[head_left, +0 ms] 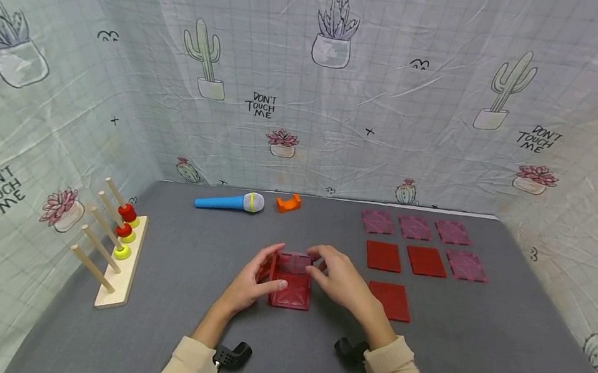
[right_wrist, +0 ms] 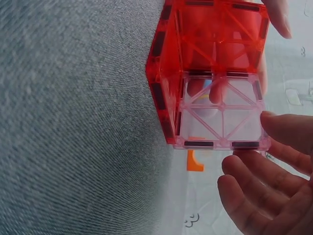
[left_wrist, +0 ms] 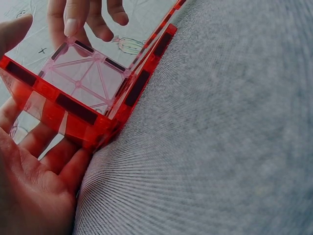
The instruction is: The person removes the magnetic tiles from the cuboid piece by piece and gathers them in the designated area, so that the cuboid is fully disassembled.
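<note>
Between the hands, a red translucent magnetic tile (head_left: 293, 296) lies flat on the table. Another red magnetic tile (right_wrist: 222, 36) stands upright along its left side, and a pink translucent magnetic tile (right_wrist: 222, 112) stands along its far side; the two upright tiles meet at a corner. My left hand (head_left: 251, 278) has its extended fingers against the outer face of the red upright tile, its thumb held apart above the base. With thumb and index finger, my right hand (head_left: 342, 277) pinches the free edge of the pink tile.
To the right lie several pink tiles (head_left: 415, 227) and several red tiles (head_left: 383, 256) in rows. A toy microphone (head_left: 220, 202) and an orange curved piece (head_left: 289, 204) are at the back. A wooden peg stand (head_left: 117, 292) with red and yellow beads (head_left: 122, 251) is at left.
</note>
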Tool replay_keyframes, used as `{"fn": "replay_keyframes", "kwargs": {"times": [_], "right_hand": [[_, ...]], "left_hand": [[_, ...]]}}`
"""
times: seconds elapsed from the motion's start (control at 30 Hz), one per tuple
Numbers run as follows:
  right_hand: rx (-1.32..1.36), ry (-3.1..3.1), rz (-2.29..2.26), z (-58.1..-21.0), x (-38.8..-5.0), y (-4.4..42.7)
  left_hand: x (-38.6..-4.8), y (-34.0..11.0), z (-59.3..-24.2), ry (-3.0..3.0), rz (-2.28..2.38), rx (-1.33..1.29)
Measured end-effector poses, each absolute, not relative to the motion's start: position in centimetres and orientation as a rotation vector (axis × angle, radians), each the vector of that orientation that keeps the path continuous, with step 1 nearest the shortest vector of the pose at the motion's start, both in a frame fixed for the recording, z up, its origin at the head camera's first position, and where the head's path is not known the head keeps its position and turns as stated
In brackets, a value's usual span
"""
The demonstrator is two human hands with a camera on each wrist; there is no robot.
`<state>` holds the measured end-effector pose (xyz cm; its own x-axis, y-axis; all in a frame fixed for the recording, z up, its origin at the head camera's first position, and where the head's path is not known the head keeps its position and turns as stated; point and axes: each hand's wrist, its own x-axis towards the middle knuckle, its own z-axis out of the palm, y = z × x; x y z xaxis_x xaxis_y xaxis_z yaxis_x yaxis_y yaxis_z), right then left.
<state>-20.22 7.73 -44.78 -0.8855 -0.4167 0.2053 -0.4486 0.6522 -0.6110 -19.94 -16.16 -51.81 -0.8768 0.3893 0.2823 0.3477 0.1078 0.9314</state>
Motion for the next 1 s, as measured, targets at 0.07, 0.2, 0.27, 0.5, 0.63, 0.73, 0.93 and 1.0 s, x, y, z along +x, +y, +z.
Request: {"fn": "replay_keyframes", "kwargs": {"times": [0.07, 0.2, 0.27, 0.5, 0.63, 0.73, 0.93, 1.0], "right_hand": [[0.724, -2.809, 1.057, -44.81, -20.24, 7.62], [0.680, -2.817, 1.054, -44.91, -20.29, 7.39], [0.651, -2.822, 1.053, -45.06, -20.35, 7.28], [0.605, -2.807, 1.038, -45.30, -20.40, 7.10], [0.589, -2.794, 1.036, -45.34, -20.35, 7.11], [0.588, -2.783, 1.032, -45.41, -20.38, 7.10], [0.583, -2.783, 1.035, -45.40, -20.37, 7.15], [0.579, -2.788, 1.041, -45.37, -20.36, 7.18]], "left_hand": [[-19.95, -16.13, -51.81, 2.304, 1.942, 0.777], [-20.01, -16.06, -51.84, 2.287, 1.966, 0.787], [-20.02, -16.06, -51.86, 2.287, 1.969, 0.788], [-20.06, -16.01, -51.87, 2.293, 1.963, 0.788], [-20.06, -15.97, -51.85, 2.294, 1.963, 0.785], [-20.08, -15.97, -51.88, 2.289, 1.966, 0.781], [-20.08, -16.04, -51.97, 2.301, 1.965, 0.760], [-20.09, -16.05, -51.99, 2.306, 1.964, 0.750]]}}
